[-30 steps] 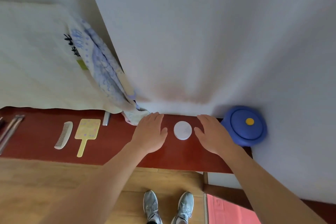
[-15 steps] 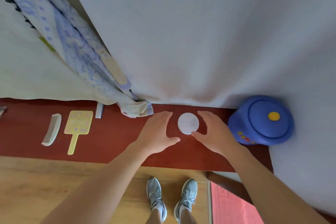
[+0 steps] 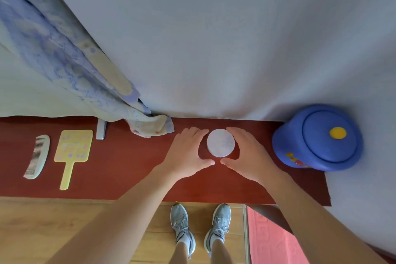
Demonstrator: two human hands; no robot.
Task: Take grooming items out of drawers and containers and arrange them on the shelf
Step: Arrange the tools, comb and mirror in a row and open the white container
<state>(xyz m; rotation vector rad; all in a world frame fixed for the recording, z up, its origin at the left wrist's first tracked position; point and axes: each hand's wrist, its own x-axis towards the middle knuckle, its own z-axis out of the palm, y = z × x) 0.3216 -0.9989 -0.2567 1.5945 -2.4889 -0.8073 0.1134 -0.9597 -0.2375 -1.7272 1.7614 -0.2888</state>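
On the shelf [image 3: 128, 169], two hands flank a round white jar [image 3: 220, 143].
Head view: the left hand [image 3: 188, 153] and right hand [image 3: 249, 154] lie palm-down, fingers relaxed and gently curved, gripping nothing, with the thumbs nearly meeting in front of the jar. Whether the fingertips touch its rim cannot be told. The jar stands between the hands, near the wall [image 3: 214, 49], its flat lid pale with a faint snowflake print. The shelf is smooth red-brown wood. Well to the left lie a pale toothed comb [image 3: 36, 156] and a yellow square-headed mirror [image 3: 72, 152]; to the right stands a glossy blue round pot [image 3: 317, 137] with a yellow knob.
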